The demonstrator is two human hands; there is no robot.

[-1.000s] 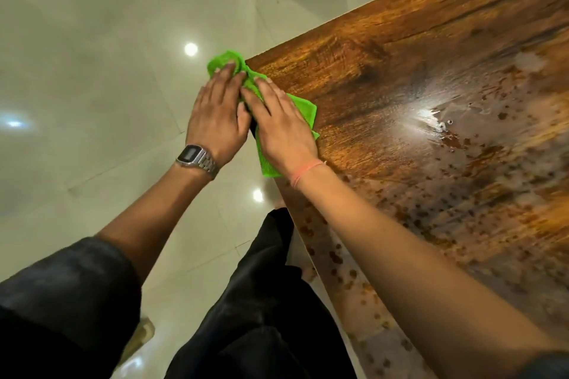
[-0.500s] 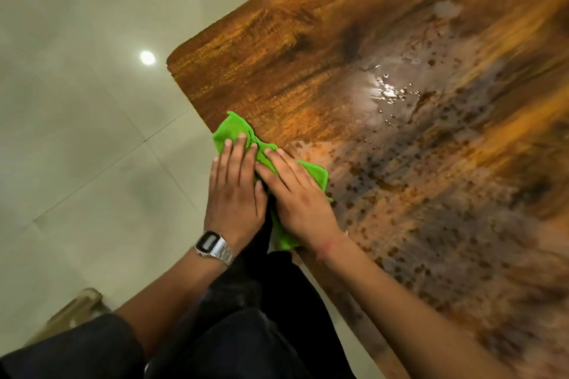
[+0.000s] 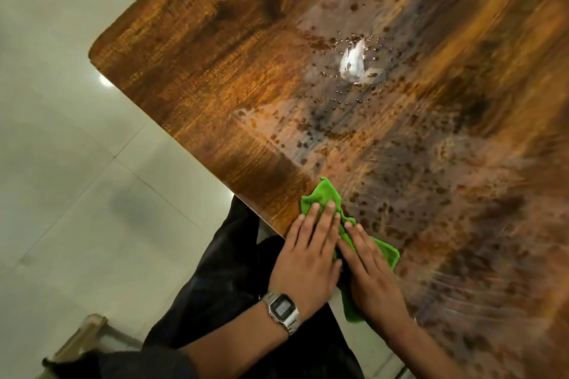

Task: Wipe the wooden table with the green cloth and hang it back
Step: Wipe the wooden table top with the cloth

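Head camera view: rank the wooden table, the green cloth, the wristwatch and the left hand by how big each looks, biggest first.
1. wooden table, by far the largest.
2. left hand.
3. green cloth; largely covered by both hands, so its place against the hand is unsure.
4. wristwatch, smallest.

No text is legible; the wristwatch (image 3: 282,308) display is unreadable

wet wooden table (image 3: 215,77) bearing green cloth (image 3: 326,197).
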